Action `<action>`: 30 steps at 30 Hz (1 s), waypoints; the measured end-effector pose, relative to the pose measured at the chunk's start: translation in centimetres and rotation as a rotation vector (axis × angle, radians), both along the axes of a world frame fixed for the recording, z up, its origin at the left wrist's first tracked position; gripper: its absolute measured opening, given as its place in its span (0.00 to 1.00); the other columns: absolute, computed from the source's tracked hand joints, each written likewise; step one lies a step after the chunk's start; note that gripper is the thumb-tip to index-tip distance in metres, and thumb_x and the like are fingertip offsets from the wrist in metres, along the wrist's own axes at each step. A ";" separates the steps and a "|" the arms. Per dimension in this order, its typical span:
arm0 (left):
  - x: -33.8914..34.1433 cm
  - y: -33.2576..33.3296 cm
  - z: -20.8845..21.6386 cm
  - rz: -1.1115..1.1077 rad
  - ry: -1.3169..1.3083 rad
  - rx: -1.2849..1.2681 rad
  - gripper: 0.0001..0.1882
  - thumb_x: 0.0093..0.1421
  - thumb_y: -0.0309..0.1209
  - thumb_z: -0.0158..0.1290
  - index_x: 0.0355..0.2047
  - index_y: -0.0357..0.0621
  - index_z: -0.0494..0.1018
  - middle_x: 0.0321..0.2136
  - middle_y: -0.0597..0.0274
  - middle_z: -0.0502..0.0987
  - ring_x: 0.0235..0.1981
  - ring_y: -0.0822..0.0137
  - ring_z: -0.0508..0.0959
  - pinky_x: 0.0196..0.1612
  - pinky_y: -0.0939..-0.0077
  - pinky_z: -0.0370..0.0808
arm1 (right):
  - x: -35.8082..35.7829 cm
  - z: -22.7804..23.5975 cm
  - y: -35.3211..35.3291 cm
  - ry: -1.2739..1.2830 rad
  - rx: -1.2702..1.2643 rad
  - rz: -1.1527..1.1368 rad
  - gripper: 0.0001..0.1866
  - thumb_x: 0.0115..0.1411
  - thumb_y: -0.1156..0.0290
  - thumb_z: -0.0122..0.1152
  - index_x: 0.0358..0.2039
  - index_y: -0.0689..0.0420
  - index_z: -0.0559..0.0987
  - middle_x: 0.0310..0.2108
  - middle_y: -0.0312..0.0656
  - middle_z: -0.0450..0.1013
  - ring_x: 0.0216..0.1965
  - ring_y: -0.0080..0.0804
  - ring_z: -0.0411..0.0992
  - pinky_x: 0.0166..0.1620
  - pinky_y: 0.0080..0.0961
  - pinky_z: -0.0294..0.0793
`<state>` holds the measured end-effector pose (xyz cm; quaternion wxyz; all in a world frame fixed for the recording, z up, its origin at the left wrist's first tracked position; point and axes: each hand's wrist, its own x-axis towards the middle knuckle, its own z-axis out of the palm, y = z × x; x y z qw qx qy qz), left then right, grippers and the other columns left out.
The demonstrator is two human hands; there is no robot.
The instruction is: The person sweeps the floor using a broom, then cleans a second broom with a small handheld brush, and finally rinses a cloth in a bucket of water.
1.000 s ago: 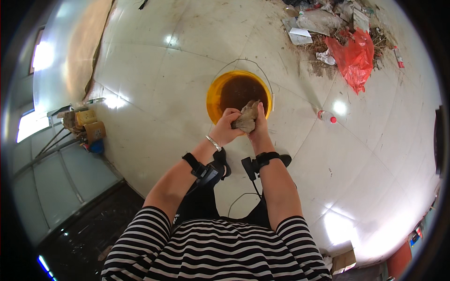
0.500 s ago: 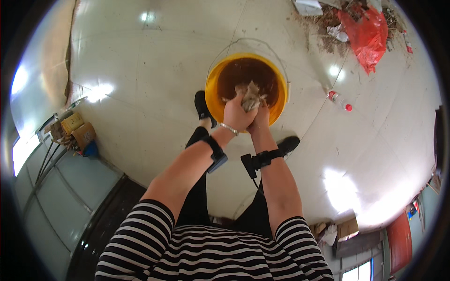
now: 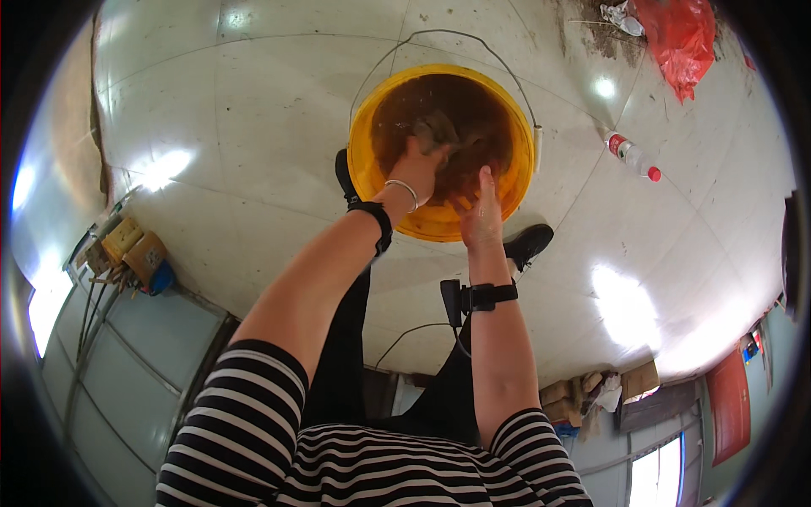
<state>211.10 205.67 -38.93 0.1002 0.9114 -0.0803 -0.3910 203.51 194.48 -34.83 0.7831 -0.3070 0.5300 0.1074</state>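
Note:
A yellow bucket with a raised wire handle stands on the floor in front of me, holding brown, murky water. My left hand, a bangle at its wrist, reaches down into it. That hand is closed on a wet grey rag, which lies partly under the water; the fingertips are hard to make out. Over the bucket's near right rim, my right hand is open and wet, its fingers apart and nothing in it. Black straps with small devices sit on both forearms.
A plastic bottle with a red cap lies to the right of the bucket. At the far right are a red plastic bag and scattered dirt. Cardboard boxes stand at the left wall. My shoes flank the bucket.
Both hands gripped the bunched rag together above the water. Now the right hand has let go and moved apart, while the left has lowered the rag into the water.

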 end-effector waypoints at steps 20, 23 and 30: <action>-0.6 -4.4 9.3 0.195 -0.227 -0.599 0.11 0.42 0.35 0.56 0.25 0.44 0.71 0.22 0.51 0.71 0.24 0.52 0.71 0.26 0.67 0.69 | 1.8 0.5 0.2 -0.033 0.200 -0.272 0.19 0.59 0.62 0.34 0.45 0.60 0.63 0.38 0.41 0.67 0.39 0.31 0.66 0.41 0.26 0.66; 0.7 -3.5 6.0 0.261 -0.114 -0.494 0.15 0.45 0.39 0.54 0.27 0.40 0.71 0.25 0.50 0.72 0.26 0.50 0.72 0.30 0.66 0.70 | 0.9 0.5 -0.1 0.020 -0.023 0.001 0.15 0.55 0.69 0.41 0.43 0.62 0.65 0.37 0.40 0.67 0.37 0.28 0.65 0.39 0.23 0.66; 2.1 1.8 -0.6 0.586 -0.097 -0.295 0.30 0.47 0.42 0.53 0.47 0.42 0.58 0.41 0.41 0.64 0.43 0.47 0.66 0.45 0.64 0.64 | 1.1 2.1 -0.8 -0.178 -0.020 -0.079 0.25 0.53 0.64 0.51 0.51 0.56 0.60 0.49 0.36 0.57 0.49 0.26 0.55 0.51 0.25 0.53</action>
